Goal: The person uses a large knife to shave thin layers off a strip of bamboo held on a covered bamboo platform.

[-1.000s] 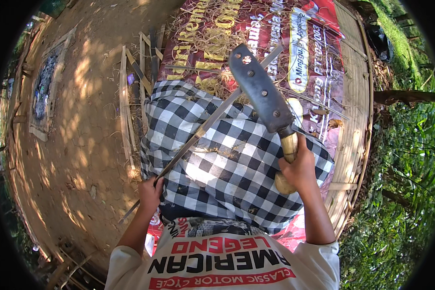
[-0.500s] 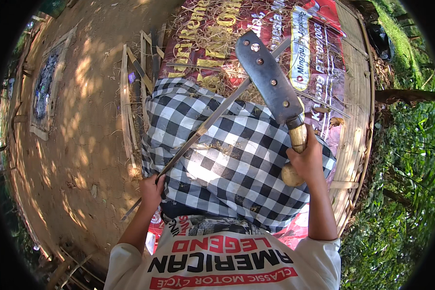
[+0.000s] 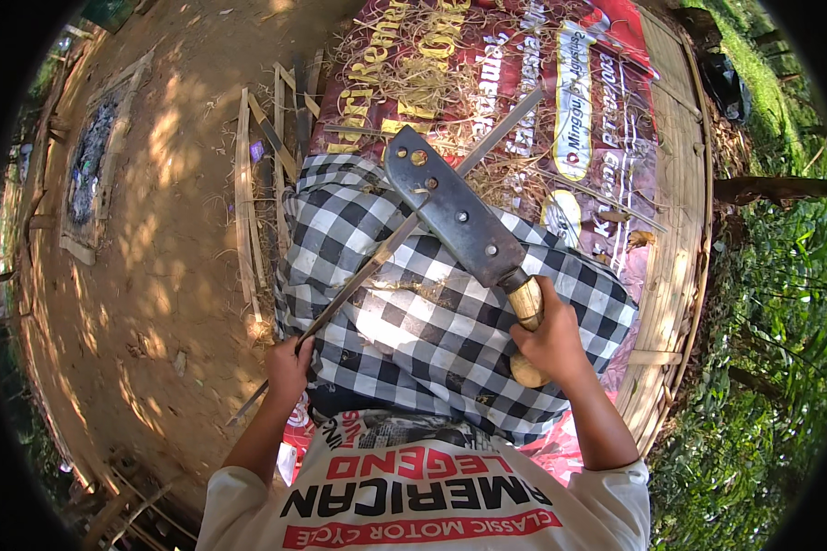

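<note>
My right hand (image 3: 553,338) is closed round the pale wooden handle of a broad, dark-bladed cleaver (image 3: 459,211) with several holes along its blade. The blade points up and to the left, lying across a long, thin bamboo strip (image 3: 363,275); whether the two touch I cannot tell. My left hand (image 3: 289,367) grips that strip near its lower end, and a short tail sticks out below the fist. The strip slants up to the right over a black-and-white checked cloth (image 3: 432,344) that covers my lap.
Curly shavings (image 3: 413,83) litter a red printed banner (image 3: 496,119) spread over a bamboo platform (image 3: 675,248). Split bamboo pieces (image 3: 245,211) lie along its left side, beside bare earth (image 3: 156,321). A framed ash pit (image 3: 89,161) is farther left; green plants (image 3: 772,312) grow at right.
The cleaver has come down and to the left with my right hand, its blade now crossing the strip lower down. My left hand and the strip have barely moved.
</note>
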